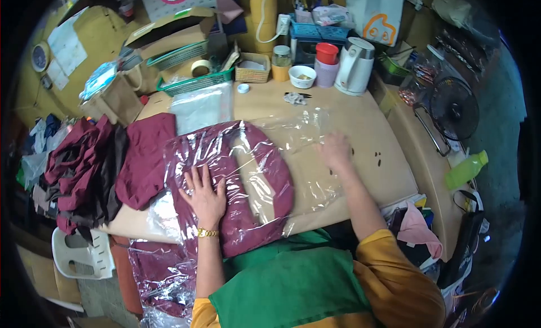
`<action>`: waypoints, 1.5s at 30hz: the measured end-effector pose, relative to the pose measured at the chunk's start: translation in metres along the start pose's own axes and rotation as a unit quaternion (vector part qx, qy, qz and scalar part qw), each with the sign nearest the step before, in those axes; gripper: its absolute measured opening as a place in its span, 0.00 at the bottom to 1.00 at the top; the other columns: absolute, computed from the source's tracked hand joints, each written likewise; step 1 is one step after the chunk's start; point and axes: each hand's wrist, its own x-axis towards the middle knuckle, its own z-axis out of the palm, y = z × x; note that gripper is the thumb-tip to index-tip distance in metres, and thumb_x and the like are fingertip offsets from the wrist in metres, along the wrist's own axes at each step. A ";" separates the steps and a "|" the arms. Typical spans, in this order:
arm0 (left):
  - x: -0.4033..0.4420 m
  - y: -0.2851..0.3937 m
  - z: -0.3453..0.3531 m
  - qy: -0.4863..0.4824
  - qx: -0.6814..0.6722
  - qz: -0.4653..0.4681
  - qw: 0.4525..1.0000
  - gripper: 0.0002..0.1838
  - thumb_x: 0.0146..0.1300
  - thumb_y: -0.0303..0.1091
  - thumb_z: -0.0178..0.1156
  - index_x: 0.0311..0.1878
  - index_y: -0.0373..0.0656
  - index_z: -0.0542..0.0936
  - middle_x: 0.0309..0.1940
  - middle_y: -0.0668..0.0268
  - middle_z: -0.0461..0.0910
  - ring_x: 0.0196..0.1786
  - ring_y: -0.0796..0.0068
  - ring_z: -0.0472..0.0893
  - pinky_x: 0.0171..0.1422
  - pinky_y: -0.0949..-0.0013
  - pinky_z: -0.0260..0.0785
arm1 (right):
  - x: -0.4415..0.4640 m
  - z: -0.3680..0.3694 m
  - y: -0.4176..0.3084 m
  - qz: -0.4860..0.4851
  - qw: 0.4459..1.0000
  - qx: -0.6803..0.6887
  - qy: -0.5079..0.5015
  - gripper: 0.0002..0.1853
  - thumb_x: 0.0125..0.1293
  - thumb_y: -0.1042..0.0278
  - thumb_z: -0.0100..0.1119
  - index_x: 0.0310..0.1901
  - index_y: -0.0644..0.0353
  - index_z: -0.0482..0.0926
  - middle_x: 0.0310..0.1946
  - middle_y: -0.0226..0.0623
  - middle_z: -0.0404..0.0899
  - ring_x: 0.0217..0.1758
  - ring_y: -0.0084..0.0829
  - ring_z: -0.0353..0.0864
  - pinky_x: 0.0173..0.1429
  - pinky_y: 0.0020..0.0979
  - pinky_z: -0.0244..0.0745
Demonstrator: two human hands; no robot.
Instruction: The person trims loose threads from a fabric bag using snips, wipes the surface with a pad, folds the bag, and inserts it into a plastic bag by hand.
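Note:
A maroon cloth bag (239, 238) with a curved handle loop lies on the table inside a clear plastic bag (307, 175). My left hand (204, 199) rests on the wrapped bag's left part, palm down with its fingers spread. Over the right end of the plastic is my right hand (335, 150), its fingers bent and blurred; whether they grip the film is unclear. Left of the wrapped bag lies a maroon cloth piece (147, 159), beside a heap of maroon and dark cloth (84, 164). A stack of clear plastic bags (204, 108) lies behind.
Along the back stand a green basket (197, 83), a jar (281, 63), a white bowl (302, 77) and a white kettle (355, 65). A fan (453, 107) and a green bottle (466, 169) are at the right. More wrapped maroon cloth (160, 271) hangs below the front edge.

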 end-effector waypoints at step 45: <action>0.050 0.067 -0.127 0.010 -0.273 0.297 0.915 0.12 0.51 0.29 0.69 0.41 0.45 0.85 0.36 0.63 0.82 0.45 0.59 0.79 0.60 0.59 0.66 | 0.014 -0.167 -0.080 -0.120 0.552 0.744 -0.356 0.11 0.66 0.67 0.66 0.38 0.69 0.82 0.25 0.35 0.82 0.25 0.20 0.81 0.30 0.22 0.76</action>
